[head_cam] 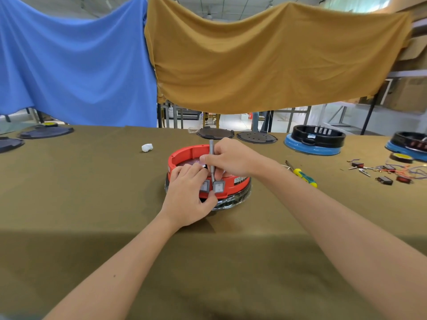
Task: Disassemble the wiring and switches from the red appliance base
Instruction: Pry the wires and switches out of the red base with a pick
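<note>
The red appliance base (184, 155) sits mid-table on the olive-covered table (92, 204), an open round shell on a dark bottom ring; its hollow shows a dark reddish floor, though what else lies inside is hidden by the hands. Two grey rocker switches (219, 187) sit side by side in its near wall, facing the person. The left hand (188, 197) grips the near wall, fingers curled over the rim and thumb beneath the switches (it covers part of the left switch). The right hand (227, 161) pinches a thin grey metal tool (211, 158), which stands nearly upright, long axis vertical, lower end pointing down behind the right-hand switch.

Far right, two black appliance shells on blue bases (313, 140) stand open; the nearer one holds pale upright parts along its far inner wall. Near them lie loose switches and wires (388, 173) and a yellow-and-green screwdriver (303, 176), lying diagonally with its tip pointing far-left. Dark round plates (215, 133) rest along the far edge, and a crumpled white wad (147, 147) lies left of the base.
</note>
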The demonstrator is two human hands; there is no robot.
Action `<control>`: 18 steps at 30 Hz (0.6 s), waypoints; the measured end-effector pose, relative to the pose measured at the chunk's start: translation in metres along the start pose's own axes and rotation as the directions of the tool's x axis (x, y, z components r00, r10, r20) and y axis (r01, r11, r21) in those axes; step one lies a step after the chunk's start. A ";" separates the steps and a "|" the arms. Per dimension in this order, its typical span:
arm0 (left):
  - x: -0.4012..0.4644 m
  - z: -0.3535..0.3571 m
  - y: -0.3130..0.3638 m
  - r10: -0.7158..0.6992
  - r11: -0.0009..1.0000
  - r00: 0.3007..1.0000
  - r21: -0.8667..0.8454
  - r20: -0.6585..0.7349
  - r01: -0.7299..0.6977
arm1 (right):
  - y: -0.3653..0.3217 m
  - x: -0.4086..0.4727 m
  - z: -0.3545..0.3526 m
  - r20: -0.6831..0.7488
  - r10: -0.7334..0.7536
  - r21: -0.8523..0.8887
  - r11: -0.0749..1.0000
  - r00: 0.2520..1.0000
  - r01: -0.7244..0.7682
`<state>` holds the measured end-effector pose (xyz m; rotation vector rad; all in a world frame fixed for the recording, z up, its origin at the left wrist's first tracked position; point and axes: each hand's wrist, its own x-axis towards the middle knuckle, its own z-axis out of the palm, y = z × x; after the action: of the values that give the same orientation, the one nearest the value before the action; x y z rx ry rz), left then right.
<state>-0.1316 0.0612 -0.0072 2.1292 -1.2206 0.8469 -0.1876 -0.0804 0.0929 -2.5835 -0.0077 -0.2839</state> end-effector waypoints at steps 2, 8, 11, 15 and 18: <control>0.000 0.001 0.000 -0.002 1.000 1.000 -0.006 -0.005 0.002 | 0.009 -0.009 -0.002 -0.085 0.000 0.134 0.991 0.996 0.011; 0.000 0.001 -0.001 -0.010 1.000 1.000 -0.006 0.001 0.010 | 0.039 -0.033 -0.006 -0.205 0.012 0.240 0.970 0.979 0.038; 0.000 0.001 0.000 -0.008 1.000 1.000 -0.001 0.001 0.008 | 0.043 -0.037 -0.002 -0.176 -0.007 0.263 0.963 0.984 0.054; -0.001 0.001 0.000 -0.005 1.000 1.000 -0.015 -0.011 0.005 | 0.043 -0.035 -0.001 -0.190 -0.031 0.267 0.960 0.981 0.082; 0.000 0.001 0.000 0.000 1.000 1.000 -0.009 -0.014 0.000 | 0.045 -0.033 0.000 -0.186 -0.016 0.310 0.948 0.982 0.074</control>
<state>-0.1315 0.0601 -0.0079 2.1129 -1.2144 0.8539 -0.2171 -0.1175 0.0631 -2.2334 -0.0436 -0.4934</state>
